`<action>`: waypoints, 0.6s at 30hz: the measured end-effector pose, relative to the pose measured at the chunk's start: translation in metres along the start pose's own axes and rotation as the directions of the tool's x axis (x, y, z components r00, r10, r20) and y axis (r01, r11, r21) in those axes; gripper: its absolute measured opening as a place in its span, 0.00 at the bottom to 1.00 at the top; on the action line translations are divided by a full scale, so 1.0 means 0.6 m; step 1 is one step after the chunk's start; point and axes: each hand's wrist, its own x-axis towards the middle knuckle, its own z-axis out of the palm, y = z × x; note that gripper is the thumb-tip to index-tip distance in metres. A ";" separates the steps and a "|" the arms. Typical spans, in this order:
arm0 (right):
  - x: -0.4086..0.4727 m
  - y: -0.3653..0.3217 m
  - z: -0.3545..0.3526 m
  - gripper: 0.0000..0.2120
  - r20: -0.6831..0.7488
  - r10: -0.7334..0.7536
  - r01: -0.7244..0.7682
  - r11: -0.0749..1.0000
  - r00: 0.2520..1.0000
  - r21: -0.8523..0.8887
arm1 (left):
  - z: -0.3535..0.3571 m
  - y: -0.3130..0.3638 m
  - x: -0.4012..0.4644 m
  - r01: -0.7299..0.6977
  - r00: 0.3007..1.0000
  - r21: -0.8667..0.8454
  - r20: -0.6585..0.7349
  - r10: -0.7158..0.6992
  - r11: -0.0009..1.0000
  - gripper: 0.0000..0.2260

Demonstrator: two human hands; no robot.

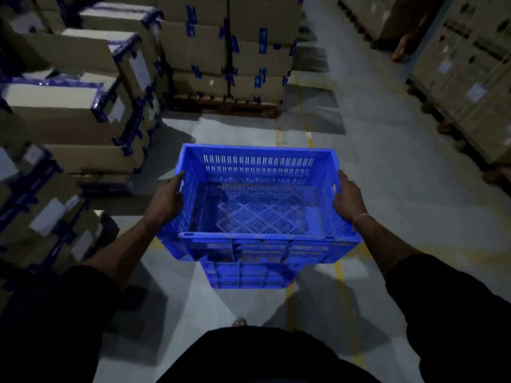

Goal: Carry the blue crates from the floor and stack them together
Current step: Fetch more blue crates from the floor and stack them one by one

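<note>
Crate (257, 200), blue and empty, hangs between both hands: left hand (166, 201) and right hand (349, 197) grip its side walls above the floor (387, 161).

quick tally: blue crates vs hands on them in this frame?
Blue crates: 2, the top crate held up, and a lower crate showing beneath it
Hands gripping the top crate: 2, left hand and right hand
Total: 4
</note>
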 end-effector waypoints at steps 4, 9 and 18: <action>0.065 -0.012 0.025 0.35 0.004 0.050 -0.050 0.999 0.999 -0.005 | 0.018 -0.022 0.082 0.039 0.999 0.004 0.020 -0.039 0.999 0.29; 0.136 -0.016 0.050 0.36 0.018 0.063 -0.063 0.998 0.998 -0.028 | 0.045 -0.040 0.148 0.056 0.998 -0.021 0.039 -0.055 0.998 0.29; 0.201 -0.004 0.071 0.36 0.030 0.070 -0.069 0.996 0.997 -0.053 | 0.065 -0.028 0.214 0.069 0.998 -0.007 0.010 -0.068 0.998 0.30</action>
